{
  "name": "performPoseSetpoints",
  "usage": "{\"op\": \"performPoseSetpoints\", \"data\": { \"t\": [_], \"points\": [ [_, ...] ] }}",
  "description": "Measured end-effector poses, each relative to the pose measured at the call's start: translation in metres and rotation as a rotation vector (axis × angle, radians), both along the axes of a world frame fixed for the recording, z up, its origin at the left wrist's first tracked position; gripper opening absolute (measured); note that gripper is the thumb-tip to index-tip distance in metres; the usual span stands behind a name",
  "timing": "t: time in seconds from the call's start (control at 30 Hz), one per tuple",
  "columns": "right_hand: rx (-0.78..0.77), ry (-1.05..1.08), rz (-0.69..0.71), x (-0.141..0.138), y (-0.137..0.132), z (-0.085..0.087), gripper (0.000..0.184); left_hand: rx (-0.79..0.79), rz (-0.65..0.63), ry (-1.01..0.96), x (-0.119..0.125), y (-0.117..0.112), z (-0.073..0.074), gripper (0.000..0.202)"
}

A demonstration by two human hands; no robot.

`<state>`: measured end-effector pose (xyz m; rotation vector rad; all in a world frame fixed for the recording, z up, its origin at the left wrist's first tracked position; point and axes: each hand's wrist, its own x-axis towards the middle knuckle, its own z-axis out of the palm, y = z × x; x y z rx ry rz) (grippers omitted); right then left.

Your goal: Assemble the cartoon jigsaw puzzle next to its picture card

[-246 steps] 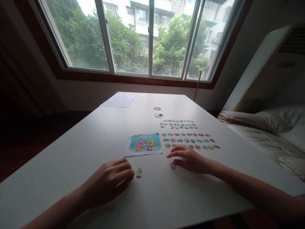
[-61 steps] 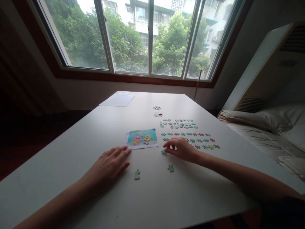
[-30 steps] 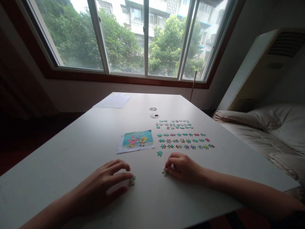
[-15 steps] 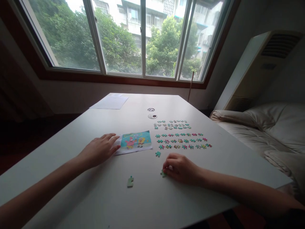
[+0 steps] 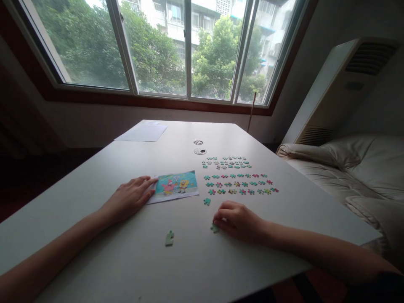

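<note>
My left hand [image 5: 134, 194] lies flat with its fingers stretched out, their tips on the left edge of a paper sheet with a printed cartoon picture [image 5: 176, 184]. With thumb and fingers pinched, my right hand [image 5: 236, 221] holds a pale green puzzle piece [image 5: 215, 228] at the tabletop; the fingers cover part of it. A second pale green piece [image 5: 169, 238] lies alone to the left, nearer to me. Just above my right hand rests a teal puzzle piece [image 5: 207, 201]. Beyond it, several rows of small coloured puzzle pieces [image 5: 236, 184] are laid out.
The white table [image 5: 104, 261] stretches toward the window. White papers [image 5: 142, 132] lie at its far left, and two round cutouts [image 5: 200, 151] sit near the far middle. A beige sofa [image 5: 334, 168] and a tall air conditioner [image 5: 334, 92] stand at the right.
The whole view has shifted slightly, moving things a little left and up. Both hands keep nearly the same places, the right one still on the pale green piece.
</note>
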<state>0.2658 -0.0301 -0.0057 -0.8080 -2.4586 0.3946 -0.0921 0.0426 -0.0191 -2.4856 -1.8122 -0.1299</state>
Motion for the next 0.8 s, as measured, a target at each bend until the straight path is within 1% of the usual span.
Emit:
{"op": "performPoseSetpoints", "data": {
  "t": [0.17, 0.27, 0.33, 0.4, 0.43, 0.5, 0.53, 0.6, 0.67, 0.8],
  "points": [
    [-0.002, 0.002, -0.012, 0.000, -0.002, 0.002, 0.015, -0.023, 0.020, -0.014, 0.001, -0.002, 0.002, 0.056],
    [0.023, 0.015, -0.030, 0.004, 0.007, 0.011, 0.016, -0.016, 0.010, -0.018, 0.000, -0.001, 0.002, 0.056],
    [0.049, -0.007, -0.082, 0.011, 0.023, 0.022, 0.018, -0.011, -0.001, -0.023, -0.002, -0.001, 0.001, 0.056],
    [0.063, -0.087, -0.183, 0.025, 0.049, 0.034, 0.019, -0.005, -0.007, -0.028, -0.003, -0.001, 0.001, 0.056],
    [0.063, -0.155, -0.245, 0.033, 0.064, 0.040, 0.018, -0.003, -0.006, -0.029, -0.003, -0.001, 0.001, 0.056],
    [0.042, -0.347, -0.423, 0.051, 0.094, 0.049, 0.018, -0.002, -0.005, -0.029, -0.003, -0.002, 0.002, 0.056],
    [0.034, -0.385, -0.470, 0.060, 0.108, 0.051, 0.018, -0.001, -0.004, -0.030, -0.003, -0.002, 0.002, 0.056],
    [0.010, -0.447, -0.524, 0.077, 0.132, 0.052, 0.016, 0.000, -0.003, -0.034, -0.003, -0.003, 0.003, 0.055],
    [-0.022, -0.504, -0.553, 0.089, 0.148, 0.048, 0.015, 0.003, -0.005, -0.037, -0.002, -0.004, 0.004, 0.055],
    [-0.071, -0.589, -0.614, 0.100, 0.166, 0.036, 0.019, 0.010, -0.007, -0.035, -0.003, -0.003, 0.003, 0.055]
  ]
}}
